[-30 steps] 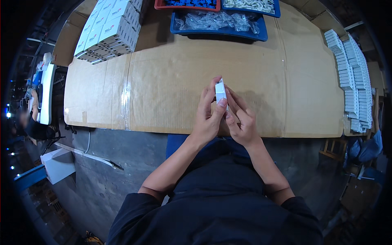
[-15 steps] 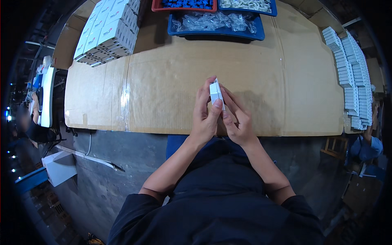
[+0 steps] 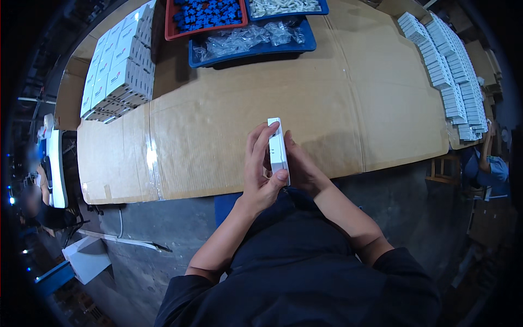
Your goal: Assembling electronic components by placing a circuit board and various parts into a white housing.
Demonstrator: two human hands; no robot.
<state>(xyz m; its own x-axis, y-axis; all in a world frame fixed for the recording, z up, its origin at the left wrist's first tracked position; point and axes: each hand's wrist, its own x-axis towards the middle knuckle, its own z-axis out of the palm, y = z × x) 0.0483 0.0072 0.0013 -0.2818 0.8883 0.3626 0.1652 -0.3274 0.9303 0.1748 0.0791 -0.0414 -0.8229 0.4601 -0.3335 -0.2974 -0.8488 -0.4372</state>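
Note:
A slim white box (image 3: 278, 147) is held upright on its narrow side above the near edge of the cardboard-covered table. My left hand (image 3: 260, 169) is closed on it, fingers along its left side and the thumb at its near end. My right hand (image 3: 305, 168) is close against the box's right side with its fingers stretched forward. The box partly hides that hand, and whether it touches the box is unclear.
White cartons (image 3: 117, 68) are stacked at the far left. A red tray (image 3: 206, 31) holds blue parts; a blue tray (image 3: 253, 55) holds clear plastic bags; another blue tray (image 3: 321, 10) holds pale pieces. Rows of white boxes (image 3: 444, 71) line the right. People work at both sides.
The view has turned, so table and trays appear shifted left. The white box has been turned to show a longer side. My right hand's fingers have straightened and loosened from it.

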